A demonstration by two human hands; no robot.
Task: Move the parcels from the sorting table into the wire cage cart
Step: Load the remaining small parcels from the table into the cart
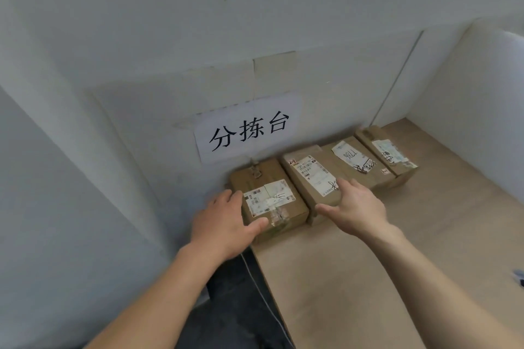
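Sitting just below the sign (249, 129), leftmost parcel (255, 178) lies on the surface (368, 263); your L hand (221, 224) curls fingers round its left edge, thumb on front. R hand (354, 207) rests flat, fingers spread, on next parcel (309, 173).

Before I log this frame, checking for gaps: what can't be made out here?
Head view:
- Wire cage cart: outside the frame.
- Parcel labels: print too small, blurred.
- Left hand: its back hides the fingertips, grip on nearest parcel unclear.
- Dark object: cut by right edge.
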